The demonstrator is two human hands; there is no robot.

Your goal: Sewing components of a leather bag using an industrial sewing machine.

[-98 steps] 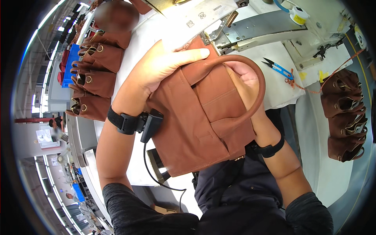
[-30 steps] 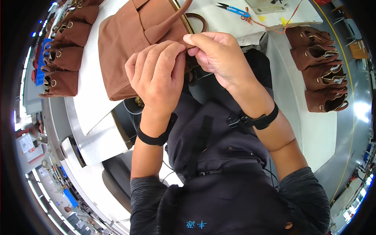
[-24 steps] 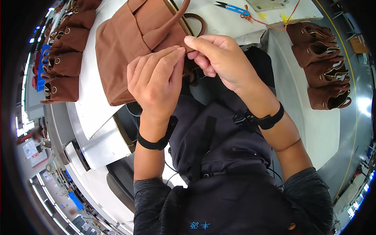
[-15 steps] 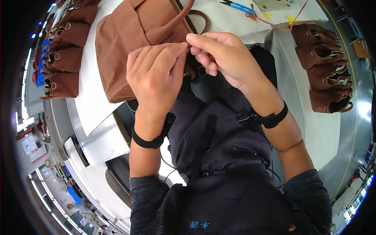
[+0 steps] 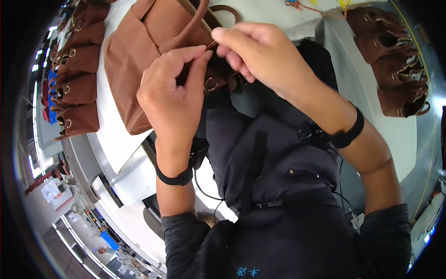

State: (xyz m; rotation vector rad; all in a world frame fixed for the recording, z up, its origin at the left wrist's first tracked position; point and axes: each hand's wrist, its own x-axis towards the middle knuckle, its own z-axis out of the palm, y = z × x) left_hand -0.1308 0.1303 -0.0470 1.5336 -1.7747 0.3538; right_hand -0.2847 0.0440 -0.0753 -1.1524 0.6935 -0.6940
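A large brown handbag (image 5: 132,60) lies tilted on the white table, with a gold-toothed zipper (image 5: 197,18) along its opening and a curved handle (image 5: 190,33). My left hand (image 5: 172,90) is in front of the bag's right side, thumb and forefinger pinched together. Close beside it, my right hand (image 5: 262,58) is also in a pinch, its fingertips near the zipper. Whatever is between the fingertips is too small to make out. Below them a gold metal ring (image 5: 211,84) shows on the bag, partly covered by my left hand.
Several smaller brown bags (image 5: 76,90) stand in a row at the left, and several more brown bags (image 5: 385,53) line the right side. An orange cord (image 5: 320,13) lies on the white table (image 5: 274,14) at the top. Black cables (image 5: 204,193) hang near my lap.
My hands have drawn slightly apart, with the left thumb and forefinger now more stretched out. The whole view has shifted, and the blue snips have mostly left the top edge.
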